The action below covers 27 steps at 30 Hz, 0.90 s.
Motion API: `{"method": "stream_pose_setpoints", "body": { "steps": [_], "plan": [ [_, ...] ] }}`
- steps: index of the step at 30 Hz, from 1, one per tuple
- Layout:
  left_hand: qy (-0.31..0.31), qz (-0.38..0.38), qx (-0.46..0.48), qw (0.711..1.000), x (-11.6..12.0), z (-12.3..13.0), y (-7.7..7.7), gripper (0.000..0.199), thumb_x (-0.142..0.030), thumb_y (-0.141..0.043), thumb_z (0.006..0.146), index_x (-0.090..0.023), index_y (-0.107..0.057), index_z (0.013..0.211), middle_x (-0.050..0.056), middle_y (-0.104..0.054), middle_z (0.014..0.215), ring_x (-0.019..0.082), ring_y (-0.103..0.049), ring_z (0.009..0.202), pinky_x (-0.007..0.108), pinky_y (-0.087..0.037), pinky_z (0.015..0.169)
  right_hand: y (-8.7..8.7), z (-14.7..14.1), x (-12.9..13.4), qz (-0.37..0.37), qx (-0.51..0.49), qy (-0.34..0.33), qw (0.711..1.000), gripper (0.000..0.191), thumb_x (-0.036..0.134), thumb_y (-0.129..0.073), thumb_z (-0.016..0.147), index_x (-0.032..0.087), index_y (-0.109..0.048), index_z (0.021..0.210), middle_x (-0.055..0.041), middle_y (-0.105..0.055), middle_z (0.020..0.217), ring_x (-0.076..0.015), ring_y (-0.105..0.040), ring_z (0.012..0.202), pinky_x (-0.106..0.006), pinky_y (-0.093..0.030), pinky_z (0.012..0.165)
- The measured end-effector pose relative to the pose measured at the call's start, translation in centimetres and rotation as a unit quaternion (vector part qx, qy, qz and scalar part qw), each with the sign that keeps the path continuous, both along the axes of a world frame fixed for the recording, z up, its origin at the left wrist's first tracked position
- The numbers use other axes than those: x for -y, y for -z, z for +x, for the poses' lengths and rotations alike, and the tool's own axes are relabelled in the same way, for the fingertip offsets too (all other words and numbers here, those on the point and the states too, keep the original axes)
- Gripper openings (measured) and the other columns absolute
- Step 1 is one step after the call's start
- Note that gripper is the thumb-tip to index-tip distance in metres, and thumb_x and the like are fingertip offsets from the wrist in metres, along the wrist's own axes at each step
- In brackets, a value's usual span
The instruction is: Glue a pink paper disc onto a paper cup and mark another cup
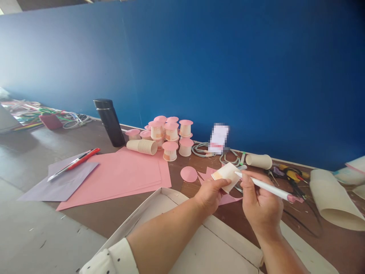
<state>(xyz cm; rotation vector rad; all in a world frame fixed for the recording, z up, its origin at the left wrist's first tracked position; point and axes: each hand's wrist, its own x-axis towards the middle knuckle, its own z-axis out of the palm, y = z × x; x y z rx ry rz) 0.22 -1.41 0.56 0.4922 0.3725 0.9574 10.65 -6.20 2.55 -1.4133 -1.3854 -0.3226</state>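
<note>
My left hand (pixel 209 194) is wrapped round a small white paper cup (pixel 229 171), tilted on its side, with an orange print near its rim. In my right hand (pixel 264 203) is a white pen (pixel 270 188) with a pinkish rear end. The pen's tip touches or nearly touches the cup's side; I cannot tell which. Scraps of pink paper (pixel 211 173) lie under and beside the cup. Just left of them is a loose pink paper disc (pixel 188 174). Farther back, several upturned cups (pixel 170 152) wear pink disc tops, some stacked two high.
A nested row of cups (pixel 141 146) lies by a black flask (pixel 110 121). Pink sheets (pixel 122 175) and a purple sheet (pixel 65 186) bear a red utility knife (pixel 75 163). A shallow cardboard tray (pixel 205 247) sits below my arms. Cables, a phone (pixel 219 139) and a large paper tube (pixel 333 198) are rightward.
</note>
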Motion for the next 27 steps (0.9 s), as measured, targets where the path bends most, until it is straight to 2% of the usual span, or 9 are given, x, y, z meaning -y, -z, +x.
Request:
{"method": "stream_pose_setpoints", "body": {
  "steps": [6, 14, 27],
  "plan": [
    [0.008, 0.015, 0.005, 1.0, -0.11, 0.06, 0.5, 0.042, -0.015, -0.076, 0.062, -0.011, -0.069, 0.103, 0.01, -0.07, 0.102, 0.024, -0.061, 0.102, 0.034, -0.041, 0.097, -0.03, -0.04, -0.03, 0.008, 0.012, 0.002, 1.0, 0.024, 0.035, -0.05, 0.09, 0.016, -0.065, 0.094, -0.0096, -0.069, 0.086, -0.0203, -0.066, 0.078, -0.032, -0.052, 0.072],
    [0.009, 0.007, 0.006, 1.0, 0.07, -0.05, -0.02, 0.036, -0.014, -0.074, 0.063, -0.012, -0.071, 0.099, 0.009, -0.071, 0.101, 0.023, -0.061, 0.103, 0.032, -0.041, 0.097, 0.13, 0.04, -0.1, 0.012, 0.017, -0.001, 1.0, 0.021, 0.031, -0.052, 0.09, 0.016, -0.065, 0.096, -0.009, -0.069, 0.089, -0.0195, -0.066, 0.081, -0.03, -0.051, 0.072],
    [0.018, 0.001, 0.017, 1.0, 0.02, -0.09, 0.21, 0.038, -0.013, -0.073, 0.064, -0.011, -0.071, 0.102, 0.008, -0.071, 0.1, 0.022, -0.061, 0.102, 0.031, -0.041, 0.097, 0.25, 0.18, -0.15, 0.013, 0.026, 0.0, 1.0, 0.02, 0.03, -0.053, 0.089, 0.016, -0.065, 0.095, -0.0086, -0.069, 0.087, -0.0189, -0.066, 0.08, -0.029, -0.051, 0.071]
  ]
}}
